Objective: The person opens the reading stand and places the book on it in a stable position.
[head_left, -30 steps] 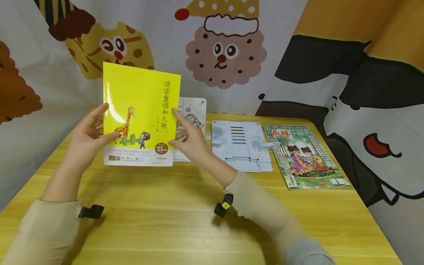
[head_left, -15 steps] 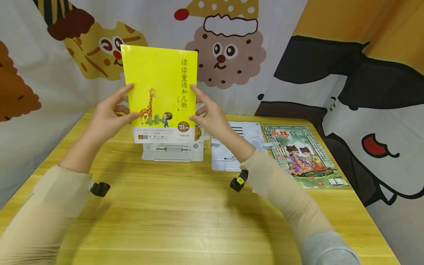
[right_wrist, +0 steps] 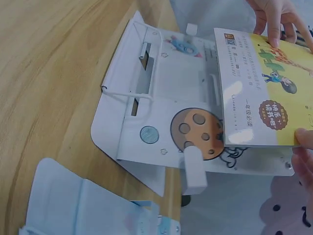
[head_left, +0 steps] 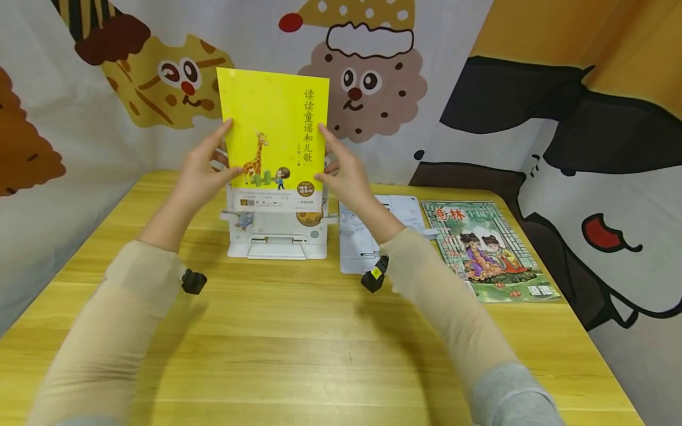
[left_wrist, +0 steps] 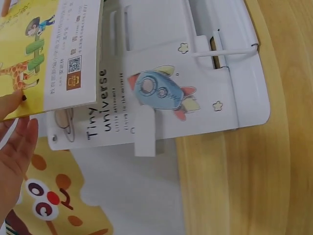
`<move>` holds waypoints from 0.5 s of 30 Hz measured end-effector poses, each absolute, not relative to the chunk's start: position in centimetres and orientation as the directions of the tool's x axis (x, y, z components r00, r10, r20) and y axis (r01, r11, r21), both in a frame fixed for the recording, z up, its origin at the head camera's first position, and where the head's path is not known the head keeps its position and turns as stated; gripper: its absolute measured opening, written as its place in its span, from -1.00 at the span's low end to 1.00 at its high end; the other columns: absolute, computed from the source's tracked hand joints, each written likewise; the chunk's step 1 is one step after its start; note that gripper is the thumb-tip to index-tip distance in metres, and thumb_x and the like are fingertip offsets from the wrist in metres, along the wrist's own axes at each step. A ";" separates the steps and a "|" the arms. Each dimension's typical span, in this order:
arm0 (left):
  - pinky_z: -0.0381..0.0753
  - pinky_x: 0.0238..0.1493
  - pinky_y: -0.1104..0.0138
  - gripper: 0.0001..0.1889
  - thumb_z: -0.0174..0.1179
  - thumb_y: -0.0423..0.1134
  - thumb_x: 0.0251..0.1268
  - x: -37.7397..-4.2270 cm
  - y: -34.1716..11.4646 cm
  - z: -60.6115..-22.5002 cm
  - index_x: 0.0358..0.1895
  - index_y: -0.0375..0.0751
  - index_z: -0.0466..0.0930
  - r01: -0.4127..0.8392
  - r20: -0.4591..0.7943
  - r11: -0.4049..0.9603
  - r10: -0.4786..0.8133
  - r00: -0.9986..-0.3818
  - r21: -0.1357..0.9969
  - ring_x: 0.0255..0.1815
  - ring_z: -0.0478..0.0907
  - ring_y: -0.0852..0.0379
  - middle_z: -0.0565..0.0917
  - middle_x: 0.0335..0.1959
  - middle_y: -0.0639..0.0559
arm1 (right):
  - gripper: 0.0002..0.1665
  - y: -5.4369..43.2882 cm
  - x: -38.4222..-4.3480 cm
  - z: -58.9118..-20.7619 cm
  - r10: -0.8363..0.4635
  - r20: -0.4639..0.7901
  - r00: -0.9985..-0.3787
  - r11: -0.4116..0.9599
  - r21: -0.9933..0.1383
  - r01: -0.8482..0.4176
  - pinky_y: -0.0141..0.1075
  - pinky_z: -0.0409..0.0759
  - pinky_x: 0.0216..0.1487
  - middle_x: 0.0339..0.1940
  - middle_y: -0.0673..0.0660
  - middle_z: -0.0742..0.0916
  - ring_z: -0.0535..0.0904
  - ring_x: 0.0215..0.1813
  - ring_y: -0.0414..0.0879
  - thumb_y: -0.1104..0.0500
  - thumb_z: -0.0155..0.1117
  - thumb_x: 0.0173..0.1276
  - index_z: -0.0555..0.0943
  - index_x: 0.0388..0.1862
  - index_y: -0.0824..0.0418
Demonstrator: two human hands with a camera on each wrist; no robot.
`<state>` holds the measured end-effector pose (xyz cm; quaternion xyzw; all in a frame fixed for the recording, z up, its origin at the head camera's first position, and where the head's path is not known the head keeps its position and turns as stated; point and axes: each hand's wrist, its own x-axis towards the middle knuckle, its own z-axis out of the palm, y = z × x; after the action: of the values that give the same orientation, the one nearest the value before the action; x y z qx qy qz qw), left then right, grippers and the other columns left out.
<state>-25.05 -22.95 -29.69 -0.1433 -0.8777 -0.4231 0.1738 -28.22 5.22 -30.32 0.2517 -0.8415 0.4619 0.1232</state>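
A yellow children's book (head_left: pixel 272 124) with a giraffe on its cover is held upright between both hands. My left hand (head_left: pixel 205 168) pinches its left edge, thumb on the front cover. On the opposite edge, my right hand (head_left: pixel 343 177) grips it the same way. Behind and below the book stands a white book stand (head_left: pixel 277 231) printed with a rocket and a planet, its back raised. In the right wrist view the book's lower edge hangs in front of the stand's back panel (right_wrist: pixel 186 117), above the wire page holder (right_wrist: pixel 127 94) at its base.
A second, pale blue book stand (head_left: pixel 380 225) lies folded flat to the right. Farther right is a green magazine (head_left: pixel 487 251) with two cartoon figures. A printed cloth (head_left: pixel 367 160) hangs behind the wooden table (head_left: pixel 298 355).
Both hands have carried the yellow book right, up and farther back, from left of the white stand to in front of its upper part. The stands and magazine stay put.
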 end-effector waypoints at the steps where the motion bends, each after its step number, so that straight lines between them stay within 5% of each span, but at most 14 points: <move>1: 0.47 -0.32 0.50 -0.07 0.28 -0.45 0.19 -25.3 -23.0 -29.9 0.49 0.35 0.02 0.397 0.426 0.603 0.102 -0.899 0.692 -0.17 0.40 0.07 0.37 -0.02 -0.09 | 0.14 5.1 -28.4 -30.5 -0.305 0.438 -0.846 0.448 -0.717 -0.533 -0.39 0.57 -0.25 0.04 0.10 0.54 0.55 -0.31 -0.15 0.39 0.39 0.17 0.05 0.52 -0.34; 11: 0.48 -0.31 0.44 -0.06 0.27 -0.44 0.21 -26.4 -22.7 -31.8 0.49 0.42 -0.02 0.373 0.404 0.621 0.099 -0.910 0.689 -0.19 0.39 0.05 0.39 -0.01 -0.13 | 0.14 4.9 -29.5 -32.4 -0.276 0.413 -0.868 0.537 -0.682 -0.496 -0.40 0.55 -0.24 0.38 -0.03 0.40 0.53 -0.27 -0.15 0.35 0.39 0.19 0.01 0.52 -0.34; 15: 0.47 -0.31 0.40 -0.05 0.27 -0.43 0.22 -26.3 -22.9 -32.7 0.50 0.41 -0.04 0.355 0.386 0.645 0.099 -0.917 0.677 -0.20 0.39 0.04 0.42 -0.02 -0.14 | 0.16 4.8 -29.6 -33.4 -0.280 0.392 -0.876 0.566 -0.670 -0.480 -0.39 0.54 -0.24 0.31 0.01 0.45 0.54 -0.25 -0.14 0.33 0.41 0.18 -0.02 0.52 -0.38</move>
<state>-26.30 -22.85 -32.66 -0.1273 -0.8928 -0.4018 0.1592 -29.56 4.78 -33.41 0.2168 -0.8766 0.4120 0.1214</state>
